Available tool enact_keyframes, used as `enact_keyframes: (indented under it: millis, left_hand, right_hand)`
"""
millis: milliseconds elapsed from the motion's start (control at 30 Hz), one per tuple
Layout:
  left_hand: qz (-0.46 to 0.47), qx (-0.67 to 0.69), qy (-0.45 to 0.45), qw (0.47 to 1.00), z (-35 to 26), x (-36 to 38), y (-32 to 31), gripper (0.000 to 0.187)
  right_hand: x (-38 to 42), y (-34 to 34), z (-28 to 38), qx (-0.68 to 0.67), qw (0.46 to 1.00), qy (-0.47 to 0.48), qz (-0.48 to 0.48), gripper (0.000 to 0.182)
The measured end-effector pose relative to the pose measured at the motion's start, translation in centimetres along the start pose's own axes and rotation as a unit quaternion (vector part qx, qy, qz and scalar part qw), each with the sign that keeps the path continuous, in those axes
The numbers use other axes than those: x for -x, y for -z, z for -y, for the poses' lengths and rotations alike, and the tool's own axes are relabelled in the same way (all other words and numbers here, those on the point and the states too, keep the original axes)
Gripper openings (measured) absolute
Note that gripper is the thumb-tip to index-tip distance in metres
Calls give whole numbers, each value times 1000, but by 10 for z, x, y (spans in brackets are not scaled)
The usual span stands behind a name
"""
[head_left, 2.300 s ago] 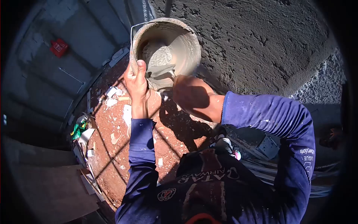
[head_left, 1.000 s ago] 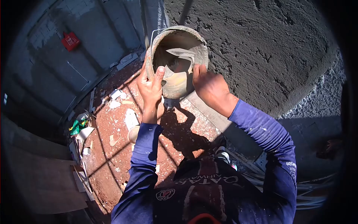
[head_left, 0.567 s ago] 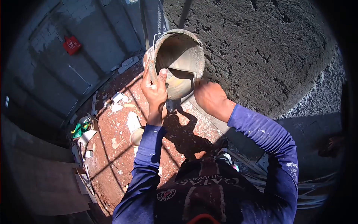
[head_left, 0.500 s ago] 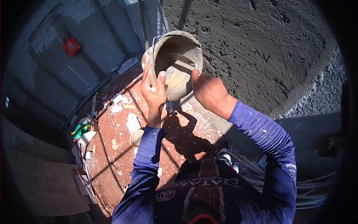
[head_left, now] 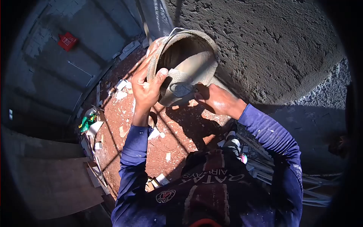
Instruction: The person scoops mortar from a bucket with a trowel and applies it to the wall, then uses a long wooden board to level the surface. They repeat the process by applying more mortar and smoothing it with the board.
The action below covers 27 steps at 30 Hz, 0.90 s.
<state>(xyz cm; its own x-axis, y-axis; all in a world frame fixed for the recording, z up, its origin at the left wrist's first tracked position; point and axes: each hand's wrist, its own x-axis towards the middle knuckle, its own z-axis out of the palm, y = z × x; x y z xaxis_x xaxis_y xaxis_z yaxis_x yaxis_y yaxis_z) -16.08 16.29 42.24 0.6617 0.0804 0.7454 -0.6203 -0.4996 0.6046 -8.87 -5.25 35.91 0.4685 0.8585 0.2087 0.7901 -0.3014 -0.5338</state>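
A mortar-crusted bucket point(head_left: 189, 62) is tilted with its mouth toward me, and some wet, shiny material lies inside it. My left hand point(head_left: 148, 85) grips the bucket's left side, thumb over the rim and fingers around the outer wall. At the lower right of the mouth, my right hand point(head_left: 217, 99) is closed with its fingertips at the rim. Whether it holds the rim or a small tool is hidden in shadow. The thin wire handle point(head_left: 174, 31) stands over the upper rim.
Rough fresh plaster covers the wall point(head_left: 264, 49) at the upper right. White debris lies on the reddish ground point(head_left: 124, 147). A red object point(head_left: 67, 41) is on the far left wall, and pale strips point(head_left: 310, 189) lie at the lower right.
The bucket has tipped and shifted slightly to the right. My left hand has moved a little left and down in view; my right hand has moved right and lower along the rim.
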Motion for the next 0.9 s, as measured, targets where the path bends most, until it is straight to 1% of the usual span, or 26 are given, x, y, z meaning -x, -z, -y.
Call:
enact_keyframes:
  millis: [33, 67, 100, 133, 167, 233, 267, 300, 333, 367, 400, 433, 467, 500, 533, 567, 600, 633, 667, 700, 733, 767, 800, 833, 867, 900]
  left_hand:
    - [2, 0, 14, 1000, 8, 7, -6, 42]
    - [-4, -2, 39, 999, 18, 16, -11, 42]
    - [-10, -3, 63, 998, 26, 24, -16, 43]
    - [-1, -14, 94, 995, 28, 30, -20, 43]
    - [-37, 30, 124, 991, 46, 45, -27, 44]
    - [-104, 71, 254, 959, 71, 76, -40, 45]
    - [-156, 12, 261, 952, 89, 91, -48, 43]
    - [-157, -42, 314, 936, 96, 101, -51, 39]
    - [-221, -7, 307, 926, 113, 113, -60, 35]
    - [-283, 25, 300, 911, 131, 125, -69, 30]
    - [-326, 66, 323, 886, 139, 136, -72, 27]
    - [-373, 58, 362, 852, 152, 151, -74, 29]
    - [-413, 106, 379, 822, 156, 159, -77, 30]
    - [-419, 112, 418, 798, 164, 180, -72, 29]
    - [-434, 104, 443, 777, 153, 183, -78, 29]
    - [-481, 73, 448, 750, 166, 209, -76, 32]
    - [-494, 72, 482, 720, 166, 229, -78, 37]
    - [-466, 38, 488, 737, 154, 230, -88, 40]
    - [-446, -10, 544, 711, 155, 260, -83, 39]
    - [-463, -70, 571, 674, 157, 291, -85, 36]
    - [-380, -138, 623, 669, 147, 305, -84, 34]
    - [-378, -156, 624, 666, 143, 328, -86, 30]
    - [-352, -241, 694, 580, 131, 290, -110, 28]
    - [-398, -156, 638, 641, 130, 295, -123, 28]
    - [-387, -186, 659, 618, 130, 314, -126, 29]
    - [-374, -219, 680, 591, 127, 335, -123, 30]
  right_hand:
    - [2, -10, 3, -83, 996, 35, 4, 24]
    - [2, -19, 4, -117, 991, -59, 32, 23]
    - [1, -30, -1, -128, 989, -64, 43, 23]
    - [0, -44, -8, -143, 988, -54, -5, 24]
    - [1, -54, -15, -156, 985, -45, -54, 24]
    - [1, -58, -18, -152, 985, -64, -42, 25]
    - [3, -68, -26, -154, 984, -54, -66, 26]
    - [3, -75, -36, -154, 983, -46, -87, 27]
    - [1, -79, -44, -151, 982, -111, 2, 29]
    - [1, -89, -51, -153, 981, -117, -23, 30]
    - [2, -93, -56, -145, 983, -105, -47, 29]
    - [4, -93, -64, -129, 984, -98, -72, 29]
    - [7, -99, -77, -164, 979, -116, -28, 29]
    - [11, -106, -89, -201, 970, -135, 16, 28]
    - [14, -111, -98, -226, 961, -154, 42, 25]
    - [17, -116, -109, -256, 950, -168, 66, 22]
    - [23, -125, -130, -259, 947, -175, 77, 22]
    - [31, -140, -155, -182, 980, -28, 74, 21]
    - [35, -149, -179, -105, 985, 122, 66, 20]
    - [37, -146, -203, -115, 983, 121, 79, 20]
    - [36, -141, -232, -298, 936, -66, 174, 22]
    - [38, -137, -263, -454, 815, -252, 257, 25]
    - [40, -136, -304, -460, 795, -291, 268, 25]
    - [42, -139, -350, -467, 772, -330, 277, 26]
    - [47, -144, -403, -454, 765, -370, 269, 27]
    - [53, -142, -454, -428, 771, -410, 231, 28]
